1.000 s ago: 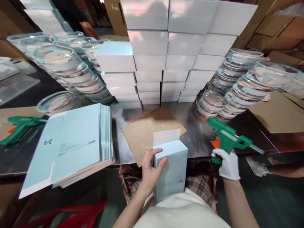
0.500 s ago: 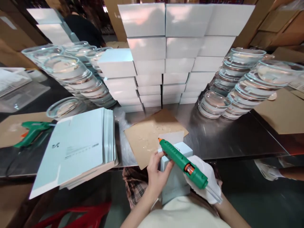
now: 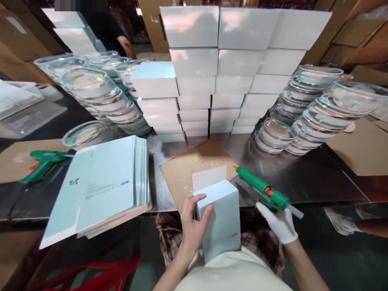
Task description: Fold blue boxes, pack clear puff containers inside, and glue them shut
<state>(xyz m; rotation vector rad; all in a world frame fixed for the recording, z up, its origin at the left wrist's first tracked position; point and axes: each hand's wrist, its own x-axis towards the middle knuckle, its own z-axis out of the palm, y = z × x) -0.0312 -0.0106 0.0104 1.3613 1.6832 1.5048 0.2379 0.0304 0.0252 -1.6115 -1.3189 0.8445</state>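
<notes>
While left hand (image 3: 194, 226) grips upright box (image 3: 220, 220), gloved right hand (image 3: 277, 222) clasps glue gun (image 3: 262, 190), nozzle up-left.

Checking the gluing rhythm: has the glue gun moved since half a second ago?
Yes. The glue gun in the right hand swung right, off the box.

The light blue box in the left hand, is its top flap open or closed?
Open. The box, gripped by the left hand, has its white flap standing up, not folded down.

You have two green glue guns, one at right (image 3: 262, 190) and one far left (image 3: 42, 162), one upright pale box (image 3: 220, 220), and one cardboard sheet (image 3: 194, 169).
</notes>
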